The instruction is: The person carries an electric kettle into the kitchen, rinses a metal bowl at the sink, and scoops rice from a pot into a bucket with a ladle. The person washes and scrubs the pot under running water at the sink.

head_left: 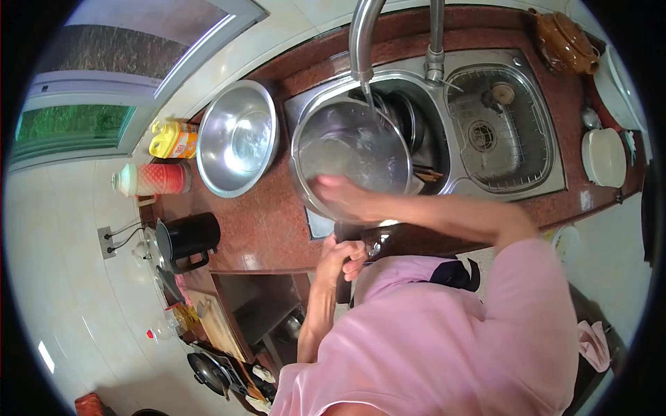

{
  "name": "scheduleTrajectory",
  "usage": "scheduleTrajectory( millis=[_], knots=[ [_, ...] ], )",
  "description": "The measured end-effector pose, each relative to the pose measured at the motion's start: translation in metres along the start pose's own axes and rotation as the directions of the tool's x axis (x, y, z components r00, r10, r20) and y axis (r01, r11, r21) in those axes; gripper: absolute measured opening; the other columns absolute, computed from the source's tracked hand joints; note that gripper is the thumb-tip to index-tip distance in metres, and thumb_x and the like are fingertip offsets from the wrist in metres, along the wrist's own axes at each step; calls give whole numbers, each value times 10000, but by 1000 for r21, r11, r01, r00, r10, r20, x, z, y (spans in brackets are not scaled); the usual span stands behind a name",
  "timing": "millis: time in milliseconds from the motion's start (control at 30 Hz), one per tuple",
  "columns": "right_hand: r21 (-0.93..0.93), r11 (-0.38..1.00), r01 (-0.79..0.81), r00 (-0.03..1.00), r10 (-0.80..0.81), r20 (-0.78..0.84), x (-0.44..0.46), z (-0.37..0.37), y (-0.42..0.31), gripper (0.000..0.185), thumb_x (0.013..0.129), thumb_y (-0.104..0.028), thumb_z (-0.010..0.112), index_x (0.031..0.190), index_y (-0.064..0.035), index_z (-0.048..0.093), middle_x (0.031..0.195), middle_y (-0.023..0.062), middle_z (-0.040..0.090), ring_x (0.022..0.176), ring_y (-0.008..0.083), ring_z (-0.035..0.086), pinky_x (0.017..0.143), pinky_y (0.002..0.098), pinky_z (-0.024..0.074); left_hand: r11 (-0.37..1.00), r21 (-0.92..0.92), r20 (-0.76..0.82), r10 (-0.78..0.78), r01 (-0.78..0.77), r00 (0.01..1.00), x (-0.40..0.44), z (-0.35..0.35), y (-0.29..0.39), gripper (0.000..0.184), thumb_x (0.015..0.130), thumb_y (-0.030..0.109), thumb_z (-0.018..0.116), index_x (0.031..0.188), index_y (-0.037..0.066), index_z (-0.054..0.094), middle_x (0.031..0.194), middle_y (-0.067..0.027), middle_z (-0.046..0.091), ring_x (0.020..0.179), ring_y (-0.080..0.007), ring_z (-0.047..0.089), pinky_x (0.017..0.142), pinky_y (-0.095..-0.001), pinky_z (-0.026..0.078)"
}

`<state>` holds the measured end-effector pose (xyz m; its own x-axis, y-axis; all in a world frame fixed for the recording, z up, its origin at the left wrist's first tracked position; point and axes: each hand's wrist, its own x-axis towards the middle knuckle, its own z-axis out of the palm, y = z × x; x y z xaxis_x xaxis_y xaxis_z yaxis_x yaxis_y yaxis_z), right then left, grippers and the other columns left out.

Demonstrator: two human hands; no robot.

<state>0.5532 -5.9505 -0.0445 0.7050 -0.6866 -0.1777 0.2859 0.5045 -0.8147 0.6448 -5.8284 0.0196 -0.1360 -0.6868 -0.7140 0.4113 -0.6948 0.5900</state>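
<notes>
A wide metal pan [354, 149] sits over the left sink basin [437, 166], and water from the faucet [362, 52] runs into it. My left hand [340, 260] is wrapped round the pan's dark handle [338, 229], below the rim. Reaching across from the right, my right hand [341, 195] is inside the pan near its lower wall. Motion smears its fingers, so what they hold, if anything, cannot be made out. Behind the pan, dark round cookware [411, 121] and chopsticks [428, 173] show in the basin.
Left of the sink stand a steel bowl [238, 139], a yellow bottle [173, 140], a red-and-white bottle [154, 179] and a black kettle [189, 237]. On the right are a wire rack [517, 132] in the second basin, a brown pot [563, 41] and a white bowl [603, 158].
</notes>
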Motion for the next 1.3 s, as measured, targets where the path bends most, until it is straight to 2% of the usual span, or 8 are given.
scheduleTrajectory(
  millis=[200,567,600,767,933,1033,1133,1300],
  knots=[
    [-829,-81,554,784,387,486,-12,-125,-14,282,855,-257,601,1095,-137,689,1035,156,678,987,394,631,851,511,509,999,14,19,-45,45,999,-9,2,5,143,822,22,602,887,36,476,612,-11,416,403,-55,374,290,-208,284],
    [-816,570,92,992,-121,27,77,-45,22,373,896,-242,571,1261,-167,556,1237,189,565,1151,430,560,966,493,488,994,-70,51,-76,80,996,-5,11,7,279,820,25,597,1095,-14,574,612,3,414,393,-51,364,294,-215,260],
    [-952,-37,304,905,-302,301,93,-67,35,373,917,-228,537,1276,-132,573,1210,179,589,1122,415,587,915,486,521,996,-49,38,-75,77,996,-6,13,10,283,819,26,598,1099,-14,577,611,5,412,394,-50,362,295,-214,259],
    [-948,-309,72,997,54,59,46,-97,24,365,904,-174,536,1224,-17,614,1283,208,600,1075,363,657,775,455,577,997,-73,10,-26,27,1000,-2,3,9,226,813,24,603,1034,2,561,617,8,411,398,-50,359,295,-209,264],
    [-966,256,-22,938,340,69,39,-69,86,352,954,-271,491,1183,-62,658,1145,196,681,1102,301,655,840,462,549,996,-56,32,-60,62,998,9,2,1,145,813,18,601,933,30,521,623,5,413,406,-51,367,292,-208,272],
    [-139,952,-273,939,232,-255,59,-38,48,337,989,-324,445,1127,-74,625,1110,149,655,1068,261,636,838,440,543,997,-52,24,-56,57,998,13,2,-8,164,814,11,596,965,24,534,625,5,412,409,-51,371,292,-209,269],
    [646,746,165,921,117,-371,83,-56,-8,350,1023,-377,400,1070,-87,591,1076,103,630,1034,221,616,836,418,537,998,-46,1,-30,30,1000,2,9,3,125,823,10,581,815,58,467,595,15,409,401,-54,366,303,-221,274],
    [594,804,9,848,309,-431,84,-40,-67,304,999,-264,368,1000,-58,591,952,124,625,949,247,622,821,433,527,999,18,9,-28,28,1000,6,8,7,116,815,3,562,827,55,460,597,12,412,409,-54,366,314,-221,278]
  ],
)
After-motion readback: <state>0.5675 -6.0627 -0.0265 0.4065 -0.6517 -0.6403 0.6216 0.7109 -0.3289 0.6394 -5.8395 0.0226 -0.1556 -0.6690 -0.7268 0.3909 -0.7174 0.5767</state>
